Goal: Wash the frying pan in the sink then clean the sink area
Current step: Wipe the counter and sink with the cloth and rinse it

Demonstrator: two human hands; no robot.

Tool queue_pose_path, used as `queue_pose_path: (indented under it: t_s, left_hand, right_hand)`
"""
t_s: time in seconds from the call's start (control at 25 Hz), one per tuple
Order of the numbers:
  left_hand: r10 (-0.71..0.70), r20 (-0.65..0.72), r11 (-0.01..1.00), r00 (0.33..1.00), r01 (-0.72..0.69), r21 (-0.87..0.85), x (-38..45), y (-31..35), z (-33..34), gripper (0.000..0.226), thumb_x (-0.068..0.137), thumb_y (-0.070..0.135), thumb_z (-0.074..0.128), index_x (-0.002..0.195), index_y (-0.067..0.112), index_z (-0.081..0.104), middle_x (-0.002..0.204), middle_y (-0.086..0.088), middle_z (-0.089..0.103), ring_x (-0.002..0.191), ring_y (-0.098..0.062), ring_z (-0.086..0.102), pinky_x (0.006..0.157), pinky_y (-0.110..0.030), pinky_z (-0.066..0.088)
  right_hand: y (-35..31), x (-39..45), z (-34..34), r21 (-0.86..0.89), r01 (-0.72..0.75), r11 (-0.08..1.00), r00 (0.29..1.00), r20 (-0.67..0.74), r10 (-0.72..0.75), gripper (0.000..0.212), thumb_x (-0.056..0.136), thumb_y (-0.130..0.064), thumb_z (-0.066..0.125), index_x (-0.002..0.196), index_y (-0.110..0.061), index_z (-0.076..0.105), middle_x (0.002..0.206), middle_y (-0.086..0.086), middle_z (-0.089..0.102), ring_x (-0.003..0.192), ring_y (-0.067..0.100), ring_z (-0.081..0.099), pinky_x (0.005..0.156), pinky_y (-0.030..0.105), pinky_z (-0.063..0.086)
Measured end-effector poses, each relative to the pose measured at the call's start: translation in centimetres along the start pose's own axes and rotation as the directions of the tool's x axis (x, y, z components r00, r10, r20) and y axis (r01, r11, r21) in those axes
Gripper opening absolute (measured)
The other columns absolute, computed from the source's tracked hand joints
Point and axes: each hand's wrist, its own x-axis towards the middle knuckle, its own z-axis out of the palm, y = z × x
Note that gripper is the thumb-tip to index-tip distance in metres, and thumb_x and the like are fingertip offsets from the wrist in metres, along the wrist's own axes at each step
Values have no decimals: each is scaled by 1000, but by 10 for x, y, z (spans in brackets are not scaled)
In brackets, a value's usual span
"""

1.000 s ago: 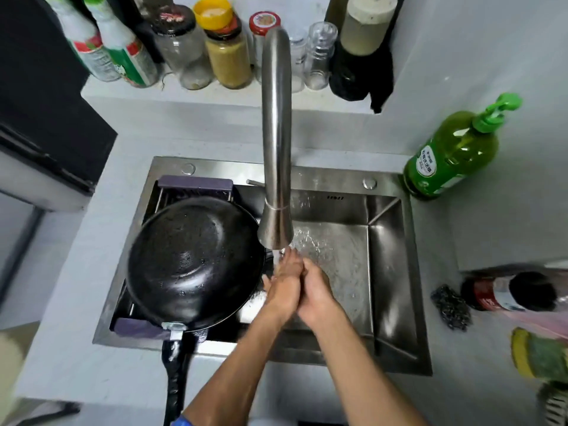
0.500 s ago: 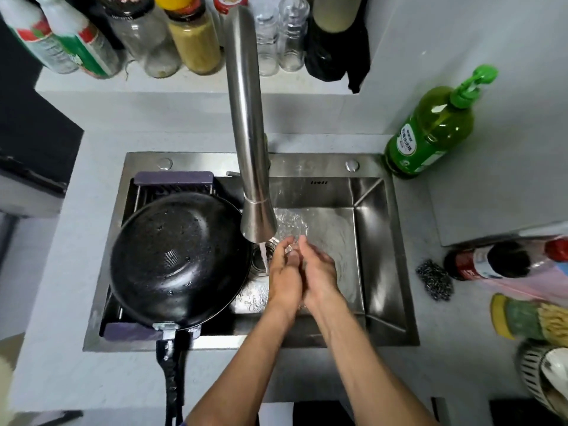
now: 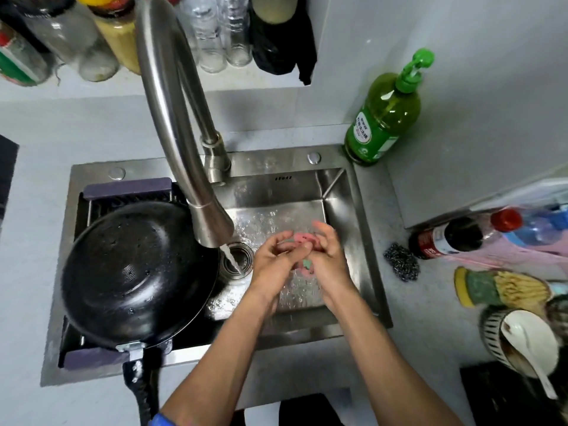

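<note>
The frying pan lay bottom-up on a dark drain rack across the left half of the sink, its handle reaching over the front rim toward the person; beads of water showed on the black base, so it had probably been set there to drain, its washing seemingly done. Right of it, over the open basin, the left hand and the right hand were pressed together around a small pink and green thing, likely a bit of sponge or cloth, fingers curled round it as if wringing or rubbing it. What it was could not be made out, for the fingers hid most of it. The faucet arched from the back rim and ran a thin stream into the drain just left of the hands, not onto them. At the sink's back right corner stood a green pump bottle, handy for soap. On the counter by the right rim lay a steel scourer, with a dark bottle on its side beyond it, then a yellow-green sponge and a bowl holding a white spoon, cut off by the frame edge. Jars on the back ledge were cropped at the top.
</note>
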Motion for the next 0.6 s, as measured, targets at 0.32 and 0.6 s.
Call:
queue_pose_path:
  t_s: [0.32,0.6]
  left_hand:
    - [178,31,957,984,-180,226,28,6,44,34,78,-21,60,83,11,72,85,-7,74,70,-8,66,59,-18,49]
    - [278,-12,877,961,-248,412,65,17,103,47,77,-20,52,88,24,65,93,10,68,90,-1,61,79,-11,47]
  right_hand:
    - [-29,26,-85,176,154,972,955,-279,-101,32,82,7,72,101,-19,69,100,1,75,95,19,70,70,26,60]
    - [-52,85,-130,-684,317,657,699,-300,-649,46,82,0,71,123,-14,58,130,3,59,123,10,56,103,36,50]
